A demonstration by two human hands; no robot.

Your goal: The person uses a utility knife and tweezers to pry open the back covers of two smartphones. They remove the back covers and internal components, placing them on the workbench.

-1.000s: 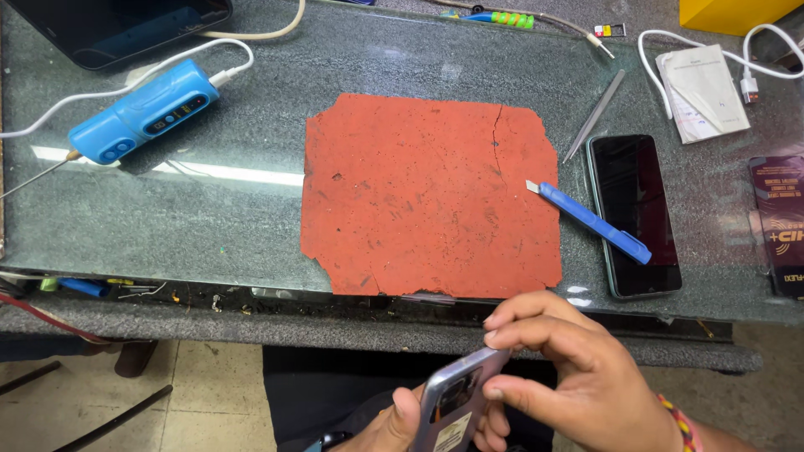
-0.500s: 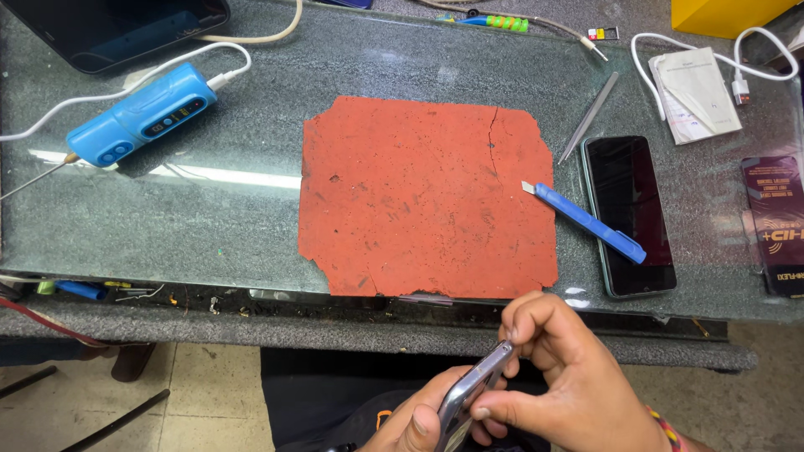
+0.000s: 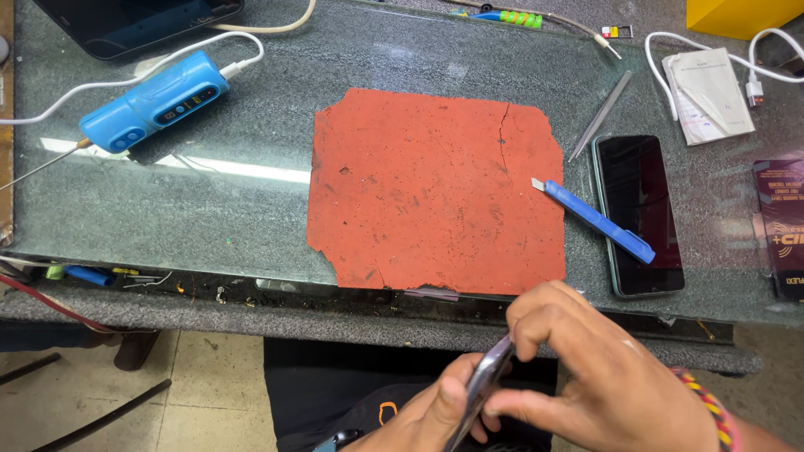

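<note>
Change: since half a second ago the slim grey phone [image 3: 484, 387] has turned further edge-on to the camera; both hands stay low at 5 o'clock, in front of the counter's near edge.
Counter [image 3: 251, 218]: dark glass-topped surface filling the upper frame, from 9 o'clock to 3 o'clock.
Red mat [image 3: 435, 191]: ragged-edged sheet at centre, flat on the glass, cracked near its 1 o'clock corner.
Black tablet [image 3: 134, 23]: at 11 o'clock, cut by the frame's top edge.
Black phone [image 3: 641, 213]: at 3 o'clock, lying flat, screen dark, just right of the mat.
Blue tool unit [image 3: 155, 100]: at 10 o'clock, white cable plugged in, thin probe running left.
Blue utility knife [image 3: 593, 219]: lies across the mat's right edge and onto the black phone, blade tip pointing to 10 o'clock.
Tweezers [image 3: 601, 115]: at 1 o'clock, on the glass, slanted.
Right hand [image 3: 603, 377]: closed on the grey phone, fingertips pinching its upper edge; beaded bracelet on the wrist.
Left hand [image 3: 427, 418]: grips the same phone from below, thumb against its side; partly cut by the frame's bottom.
Grey phone: held between both hands, off the counter, at 5 o'clock, tilted.
</note>
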